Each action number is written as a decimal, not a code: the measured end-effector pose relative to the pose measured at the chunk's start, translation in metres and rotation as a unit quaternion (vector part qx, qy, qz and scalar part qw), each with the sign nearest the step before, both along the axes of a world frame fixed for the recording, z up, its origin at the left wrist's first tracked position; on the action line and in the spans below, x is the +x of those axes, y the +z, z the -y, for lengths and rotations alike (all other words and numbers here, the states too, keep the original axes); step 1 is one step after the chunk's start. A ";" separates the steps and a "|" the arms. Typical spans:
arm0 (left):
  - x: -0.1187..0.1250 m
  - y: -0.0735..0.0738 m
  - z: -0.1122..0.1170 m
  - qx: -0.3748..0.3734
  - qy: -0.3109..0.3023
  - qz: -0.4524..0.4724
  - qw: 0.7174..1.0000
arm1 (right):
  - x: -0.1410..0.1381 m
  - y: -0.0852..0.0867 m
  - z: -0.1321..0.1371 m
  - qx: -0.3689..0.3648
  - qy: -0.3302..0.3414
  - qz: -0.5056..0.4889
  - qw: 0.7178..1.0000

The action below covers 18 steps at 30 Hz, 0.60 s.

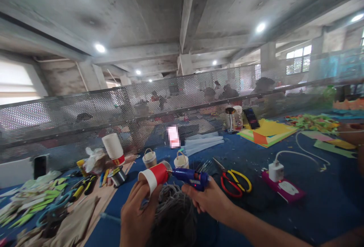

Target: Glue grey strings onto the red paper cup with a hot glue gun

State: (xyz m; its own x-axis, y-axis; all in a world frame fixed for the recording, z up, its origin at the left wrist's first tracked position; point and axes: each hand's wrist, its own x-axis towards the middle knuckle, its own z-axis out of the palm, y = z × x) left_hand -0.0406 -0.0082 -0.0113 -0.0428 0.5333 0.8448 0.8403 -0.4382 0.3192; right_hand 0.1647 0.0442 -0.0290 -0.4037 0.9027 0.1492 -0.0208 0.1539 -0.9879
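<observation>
My left hand (141,205) is closed around a red and white paper cup (158,175), which lies tilted on its side with its base to the right. In my right hand (212,199) is a blue hot glue gun (191,178), its nozzle pointing left at the base end of the cup. I cannot tell whether the nozzle touches the cup. Below both hands lies a bundle of grey yarn (173,211). Two small handled cups, a left one (149,159) and a right one (181,162), stand just behind.
Scissors (234,182) with red and yellow handles lie right of the glue gun. Farther right a white plug (276,171) sits in a purple power strip (284,191). Stacked paper cups (113,146) and a wire spool (117,176) stand left. A perforated metal screen (127,110) runs behind.
</observation>
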 end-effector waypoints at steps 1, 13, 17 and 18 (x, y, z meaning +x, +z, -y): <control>0.000 0.000 0.000 -0.002 0.002 0.003 1.000 | 0.000 0.000 0.000 -0.002 0.001 -0.002 1.000; -0.007 -0.004 -0.003 0.027 -0.005 -0.094 0.995 | 0.001 0.005 0.000 -0.019 0.005 -0.018 1.000; -0.007 -0.001 -0.003 0.064 0.006 -0.151 0.986 | 0.002 0.007 0.000 -0.016 0.010 -0.020 1.000; -0.006 0.001 -0.003 0.069 0.011 -0.164 0.984 | 0.002 0.007 0.000 -0.016 0.009 -0.019 1.000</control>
State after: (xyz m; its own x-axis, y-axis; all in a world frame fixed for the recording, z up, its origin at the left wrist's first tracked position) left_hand -0.0469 -0.0054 -0.0101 0.2338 0.4149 0.8793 0.8976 -0.4397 -0.0312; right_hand 0.1667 0.0443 -0.0215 -0.4148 0.8996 0.1365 -0.0616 0.1219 -0.9906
